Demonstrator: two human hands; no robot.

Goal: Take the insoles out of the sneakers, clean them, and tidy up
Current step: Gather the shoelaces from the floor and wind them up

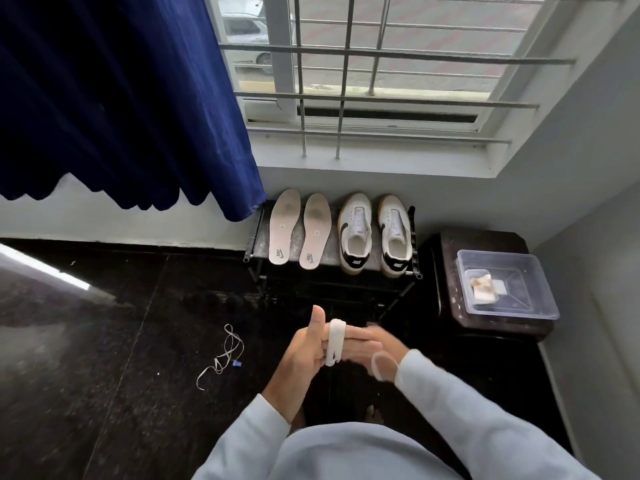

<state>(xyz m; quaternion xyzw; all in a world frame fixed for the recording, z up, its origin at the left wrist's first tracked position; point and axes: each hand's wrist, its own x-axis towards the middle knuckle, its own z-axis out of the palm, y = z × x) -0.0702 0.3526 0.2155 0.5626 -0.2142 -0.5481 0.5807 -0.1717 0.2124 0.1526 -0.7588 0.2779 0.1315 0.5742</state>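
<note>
Your left hand (304, 351) sits at lower centre of the frame, thumb up and fingers straight, with a white flat shoelace (336, 341) wound in a coil around those fingers. Your right hand (375, 342) lies across the left fingertips. It is blurred, so you cannot tell how far it is closed or whether it pinches the lace, a loop of which hangs by its wrist.

Above the hands, a low black metal rack (258, 237) carries two worn white foam insoles (284, 226) side by side on its left half. A pair of white leather sneakers with black trim (356, 233) stands on its right half, heels toward you.

A second loose white lace (221, 355) lies on the dark polished floor (104, 341) at lower left. At the right edge, a clear plastic box (519, 306) rests on a dark stool (446, 271).
</note>
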